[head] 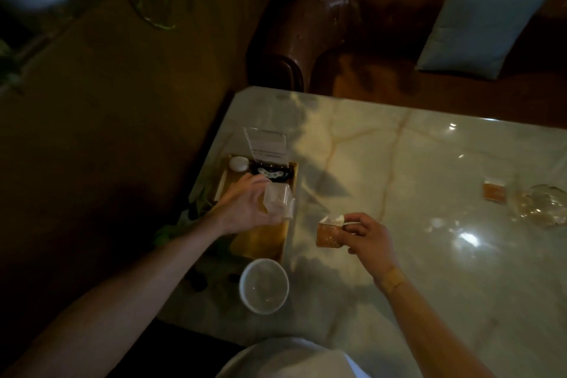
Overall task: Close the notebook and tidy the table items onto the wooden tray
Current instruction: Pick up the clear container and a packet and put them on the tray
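Wooden tray (pixel 277 247) under left hand (pixel 245 209)

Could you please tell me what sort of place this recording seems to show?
Probably a dim lounge or hotel sitting area: a polished marble table, a brown leather sofa with a pale cushion, and a wooden tray of small amenities.

text: none legible | acrylic sign (pixel 267 144): print lines too blurred | packets: no readable marks

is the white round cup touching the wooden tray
Apart. The head view shows a strip of marble table between the white round cup's rim and the near edge of the rectangular wooden tray.
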A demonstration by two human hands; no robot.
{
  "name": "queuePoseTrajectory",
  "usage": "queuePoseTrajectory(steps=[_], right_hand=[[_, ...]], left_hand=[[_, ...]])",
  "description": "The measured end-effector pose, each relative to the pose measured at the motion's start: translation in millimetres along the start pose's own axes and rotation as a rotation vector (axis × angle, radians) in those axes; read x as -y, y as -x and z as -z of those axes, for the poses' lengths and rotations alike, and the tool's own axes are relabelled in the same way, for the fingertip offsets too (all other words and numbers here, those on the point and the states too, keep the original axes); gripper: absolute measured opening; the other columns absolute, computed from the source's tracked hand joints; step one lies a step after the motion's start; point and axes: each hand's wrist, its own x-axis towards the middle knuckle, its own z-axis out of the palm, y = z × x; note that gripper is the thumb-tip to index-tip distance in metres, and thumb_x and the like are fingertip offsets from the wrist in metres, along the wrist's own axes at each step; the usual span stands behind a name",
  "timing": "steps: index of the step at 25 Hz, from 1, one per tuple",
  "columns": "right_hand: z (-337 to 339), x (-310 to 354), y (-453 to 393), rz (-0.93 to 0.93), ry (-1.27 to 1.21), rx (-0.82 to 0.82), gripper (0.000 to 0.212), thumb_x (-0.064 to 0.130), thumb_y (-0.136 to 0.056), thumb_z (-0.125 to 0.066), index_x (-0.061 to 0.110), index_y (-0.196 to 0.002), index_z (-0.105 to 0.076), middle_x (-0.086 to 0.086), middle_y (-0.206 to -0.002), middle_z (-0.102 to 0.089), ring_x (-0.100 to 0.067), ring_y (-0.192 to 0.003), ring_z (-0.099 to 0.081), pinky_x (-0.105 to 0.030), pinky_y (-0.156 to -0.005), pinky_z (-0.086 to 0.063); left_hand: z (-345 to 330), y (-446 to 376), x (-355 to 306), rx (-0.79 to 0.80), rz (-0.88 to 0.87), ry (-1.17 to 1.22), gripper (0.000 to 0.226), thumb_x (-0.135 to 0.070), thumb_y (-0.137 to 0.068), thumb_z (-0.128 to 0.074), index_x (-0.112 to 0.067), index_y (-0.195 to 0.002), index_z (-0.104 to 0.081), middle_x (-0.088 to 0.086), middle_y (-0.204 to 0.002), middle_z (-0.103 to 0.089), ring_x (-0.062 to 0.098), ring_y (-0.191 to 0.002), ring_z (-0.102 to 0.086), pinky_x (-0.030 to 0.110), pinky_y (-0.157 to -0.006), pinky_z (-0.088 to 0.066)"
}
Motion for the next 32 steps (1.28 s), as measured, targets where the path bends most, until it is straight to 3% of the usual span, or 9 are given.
queuePoseTrajectory(steps=[2,4,6,9,12,16,21,26,32], right_hand=[[-24.9,7.0,-5.6,0.005,0.026,0.016,0.025,0.007,-0.073,-0.076,0.025,-0.088,-0.067,0.004,-0.075,-0.074,-0.010,-0.067,-0.065,-0.022,-0.054,-0.048],[-46.7,14.5,-10.6,0.004,0.042,0.023,0.026,0.004,-0.075,-0.073,0.026,-0.089,-0.066,0.000,-0.079,-0.074,-0.015,-0.070,-0.066,-0.025,-0.055,-0.049],[-66.6,21.8,-17.4,-0.008,0.041,0.021,0.029,0.000,-0.075,-0.069,0.025,-0.090,-0.066,-0.003,-0.083,-0.074,-0.020,-0.073,-0.066,-0.027,-0.057,-0.049],[-89.4,31.3,-26.9,-0.028,0.025,0.018,0.028,0.002,-0.074,-0.072,0.025,-0.088,-0.065,-0.005,-0.086,-0.074,-0.024,-0.077,-0.066,-0.031,-0.060,-0.048],[-106.2,35.6,-38.4,-0.044,-0.013,0.031,0.027,0.007,-0.075,-0.077,0.022,-0.093,-0.064,0.001,-0.082,-0.074,-0.014,-0.071,-0.066,-0.027,-0.059,-0.047],[-125.3,33.0,-52.5,-0.061,0.016,0.045,0.031,0.012,-0.078,-0.076,0.018,-0.105,-0.062,0.003,-0.087,-0.071,-0.013,-0.075,-0.066,-0.023,-0.057,-0.050],[-147.7,21.6,-74.2,-0.116,0.011,0.039,0.029,0.001,-0.077,-0.071,0.017,-0.100,-0.063,0.001,-0.082,-0.070,-0.019,-0.068,-0.066,-0.031,-0.057,-0.051],[-171.3,3.6,-97.8,-0.168,0.027,0.085,0.027,0.004,-0.080,-0.072,0.024,-0.091,-0.058,0.005,-0.078,-0.069,0.000,-0.055,-0.062,-0.012,-0.043,-0.043],[-198.4,-9.3,-120.6,-0.150,0.206,0.123,0.028,0.015,-0.082,-0.074,0.023,-0.104,-0.059,-0.007,-0.112,-0.069,-0.023,-0.104,-0.064,-0.042,-0.093,-0.052]], left_hand=[[17.7,0.3,24.1,0.005,0.038,0.138,0.053,-0.037,-0.069,-0.081,-0.027,-0.116,-0.059,-0.019,-0.118,-0.046,-0.007,-0.115,-0.037,0.030,-0.101,-0.036],[35.6,-0.5,42.0,-0.016,0.080,0.293,0.060,-0.019,-0.068,-0.084,-0.017,-0.121,-0.057,-0.009,-0.128,-0.050,0.000,-0.121,-0.045,0.039,-0.103,-0.043],[51.5,-4.1,58.2,-0.026,0.052,0.159,0.062,-0.024,-0.068,-0.084,-0.013,-0.123,-0.057,0.000,-0.132,-0.051,0.013,-0.122,-0.047,0.036,-0.100,-0.043],[69.8,-10.6,80.9,-0.073,0.030,-0.065,0.065,-0.036,-0.070,-0.082,-0.010,-0.124,-0.055,0.005,-0.129,-0.051,0.014,-0.114,-0.045,0.025,-0.089,-0.035],[78.0,-18.1,109.3,-0.037,0.146,0.002,0.072,-0.037,-0.070,-0.081,-0.010,-0.130,-0.049,0.008,-0.137,-0.048,0.023,-0.123,-0.048,0.033,-0.099,-0.044],[76.9,-27.9,134.3,-0.034,0.235,0.275,0.070,-0.018,-0.069,-0.084,-0.011,-0.129,-0.050,0.008,-0.136,-0.047,0.020,-0.123,-0.049,0.024,-0.093,-0.047],[65.5,-42.7,165.7,-0.026,0.273,0.246,0.065,-0.027,-0.067,-0.085,-0.014,-0.124,-0.057,0.006,-0.134,-0.050,0.022,-0.120,-0.052,0.047,-0.100,-0.047],[38.2,-56.2,186.9,0.057,0.365,0.245,0.069,-0.026,-0.068,-0.084,-0.012,-0.127,-0.053,0.007,-0.136,-0.047,0.023,-0.122,-0.050,0.048,-0.102,-0.045],[11.8,-61.4,197.8,0.020,0.153,0.012,0.063,-0.040,-0.065,-0.084,-0.012,-0.117,-0.062,0.002,-0.119,-0.055,0.022,-0.112,-0.046,0.039,-0.098,-0.043]])
